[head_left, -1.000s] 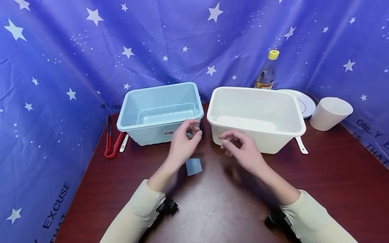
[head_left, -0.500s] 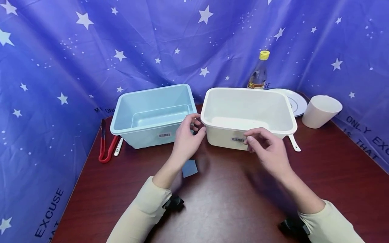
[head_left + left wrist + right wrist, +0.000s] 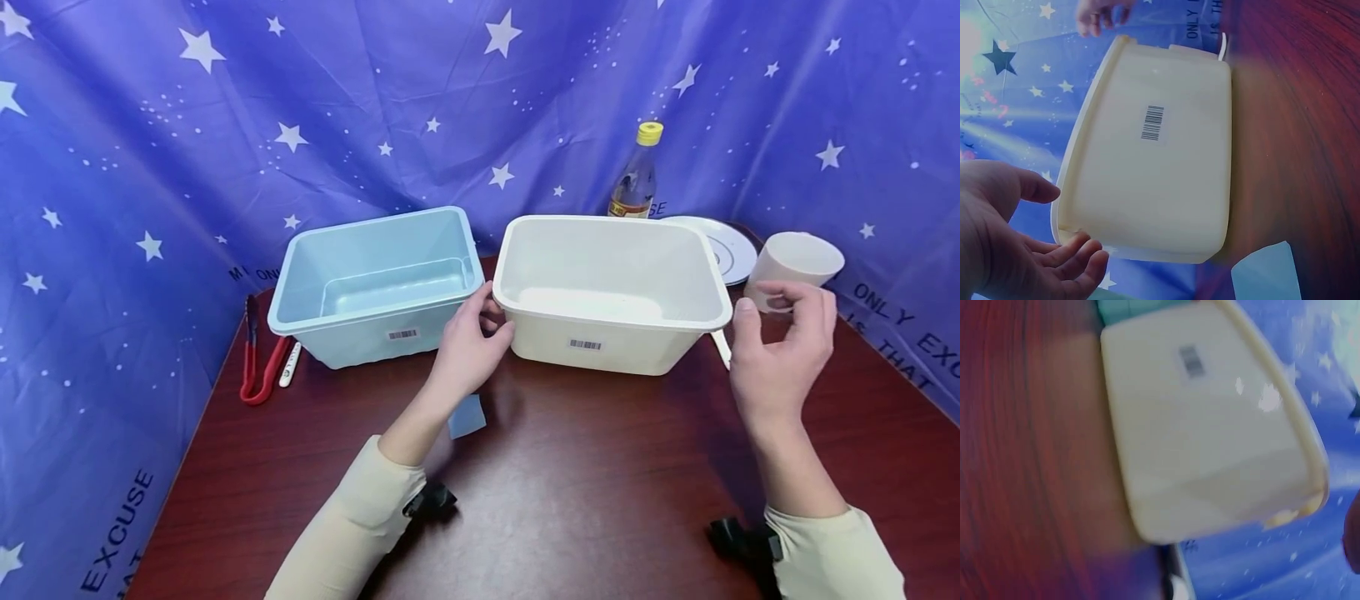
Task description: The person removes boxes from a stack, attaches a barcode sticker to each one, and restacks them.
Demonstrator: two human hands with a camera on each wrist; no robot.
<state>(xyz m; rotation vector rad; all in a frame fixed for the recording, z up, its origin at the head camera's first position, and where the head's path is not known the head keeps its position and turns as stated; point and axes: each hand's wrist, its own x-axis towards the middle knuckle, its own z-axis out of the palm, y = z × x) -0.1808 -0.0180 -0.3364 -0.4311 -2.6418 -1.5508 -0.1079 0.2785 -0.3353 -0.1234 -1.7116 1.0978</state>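
A white plastic bin (image 3: 637,350) stands on the table, with a barcode label on its near wall. My left hand (image 3: 472,346) is at its near left corner, fingertips right at the rim and thumb apart from them; the left wrist view shows the fingers (image 3: 1072,256) loosely bent by that corner. My right hand (image 3: 783,358) is raised off the bin's right end, fingers spread and holding nothing. It overlaps a white cup (image 3: 798,254) in the head view. Only a blurred bit of that hand enters the right wrist view, at its right edge.
Left of the white bin sits a light blue bin (image 3: 367,337). Red-handled tongs (image 3: 258,383) and a white handle (image 3: 289,365) lie beyond it. A yellow-capped bottle (image 3: 636,179), a plate (image 3: 735,250) and another white handle (image 3: 722,348) are around the white bin. A blue square (image 3: 468,417) lies in front.
My right hand has moved right, from in front of the white bin to past its right end. The left hand has shifted slightly right to the white bin's corner. The head view has turned slightly.
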